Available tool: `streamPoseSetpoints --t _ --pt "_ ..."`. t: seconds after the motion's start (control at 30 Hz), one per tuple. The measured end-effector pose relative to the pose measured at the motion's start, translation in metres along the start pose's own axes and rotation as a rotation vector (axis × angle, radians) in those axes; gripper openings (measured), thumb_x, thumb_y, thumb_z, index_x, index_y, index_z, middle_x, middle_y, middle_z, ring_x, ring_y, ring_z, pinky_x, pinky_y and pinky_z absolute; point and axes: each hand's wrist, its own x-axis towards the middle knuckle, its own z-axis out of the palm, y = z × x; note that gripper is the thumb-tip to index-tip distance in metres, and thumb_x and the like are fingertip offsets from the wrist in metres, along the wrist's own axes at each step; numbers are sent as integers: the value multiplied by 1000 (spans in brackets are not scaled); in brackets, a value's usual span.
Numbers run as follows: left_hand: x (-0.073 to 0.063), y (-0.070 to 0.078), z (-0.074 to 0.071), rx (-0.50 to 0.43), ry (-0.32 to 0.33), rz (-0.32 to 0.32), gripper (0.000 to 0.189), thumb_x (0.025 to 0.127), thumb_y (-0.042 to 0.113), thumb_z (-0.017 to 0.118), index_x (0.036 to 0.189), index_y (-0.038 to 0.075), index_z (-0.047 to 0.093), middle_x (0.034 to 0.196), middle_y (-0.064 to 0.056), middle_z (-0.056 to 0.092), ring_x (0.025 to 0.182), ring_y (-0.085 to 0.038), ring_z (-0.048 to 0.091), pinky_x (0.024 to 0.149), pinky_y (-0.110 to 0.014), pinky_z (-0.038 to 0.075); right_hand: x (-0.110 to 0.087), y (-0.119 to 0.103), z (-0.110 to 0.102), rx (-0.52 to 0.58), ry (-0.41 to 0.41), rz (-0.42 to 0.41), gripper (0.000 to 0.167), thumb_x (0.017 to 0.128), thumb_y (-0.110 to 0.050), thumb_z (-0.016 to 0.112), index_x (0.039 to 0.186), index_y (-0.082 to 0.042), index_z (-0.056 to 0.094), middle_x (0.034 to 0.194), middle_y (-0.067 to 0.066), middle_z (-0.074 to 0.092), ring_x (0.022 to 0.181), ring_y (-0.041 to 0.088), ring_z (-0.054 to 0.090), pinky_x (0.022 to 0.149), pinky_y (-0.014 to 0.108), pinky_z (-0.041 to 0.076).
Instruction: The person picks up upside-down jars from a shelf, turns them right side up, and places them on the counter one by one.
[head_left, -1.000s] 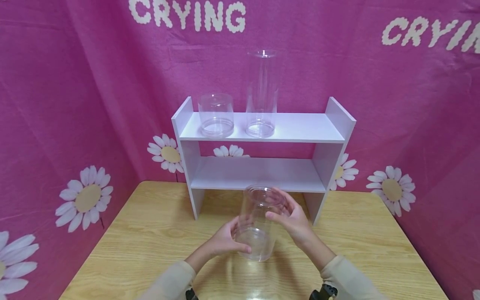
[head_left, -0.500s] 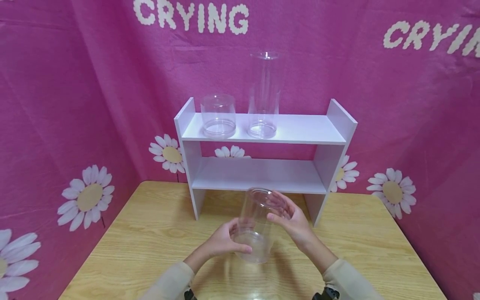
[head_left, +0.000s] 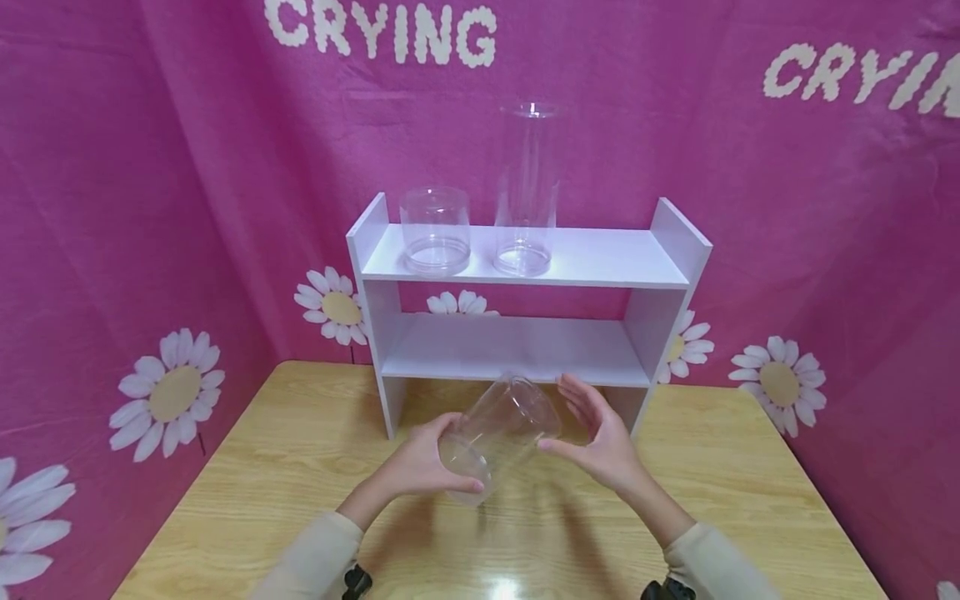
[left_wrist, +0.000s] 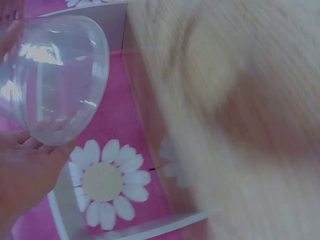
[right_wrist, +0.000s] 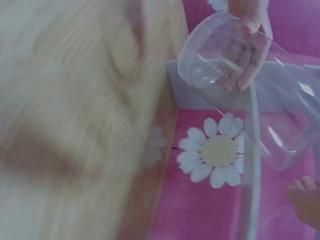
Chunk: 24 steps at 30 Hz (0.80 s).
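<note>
Wooden table (head_left: 300, 467), white shelf (head_left: 600, 257), two clear jars (head_left: 435, 229)

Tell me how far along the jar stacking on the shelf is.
Done: a short clear jar and a tall clear jar stand on the white shelf's top board. In hand: the left hand grips a third clear jar, tilted above the table; the right hand touches it. Left: shelving that jar.

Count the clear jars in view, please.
3. A short jar and a tall jar stand on the top shelf; a tilted jar is between both hands, above the table.
</note>
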Motion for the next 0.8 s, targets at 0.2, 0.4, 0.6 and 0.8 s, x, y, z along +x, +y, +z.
streamPoseSetpoints --t 0.2,0.4,0.6,0.8 --pt "0 9 -7 229 -1 36 105 55 48 89 139 3 45 136 -13 57 122 -29 56 102 -46 49 3 -13 7 -467 -43 -209 104 58 -28 92 144 -6 39 144 13 48 133 29 46 111 41 41" --pt "2 23 -8 456 -9 86 108 56 47 89 140 0 41 136 -15 56 126 -29 54 106 -41 47 4 -23 21 -742 -189 -288 109 57 -40 91 146 -6 36 147 13 44 137 30 42 110 46 41" --pt "1 36 -4 612 11 156 104 57 45 88 137 -5 43 137 -17 56 129 -31 52 112 -39 42 4 -22 37 -991 -234 -419 109 51 -42 92 139 -1 42 141 14 51 134 31 46 115 43 36" --pt "1 45 0 743 40 195 102 57 47 89 134 -5 46 134 -15 58 127 -28 54 111 -37 42 0 -23 51 -1126 -282 -422 106 52 -38 92 138 0 43 140 15 51 135 31 45 117 43 34"
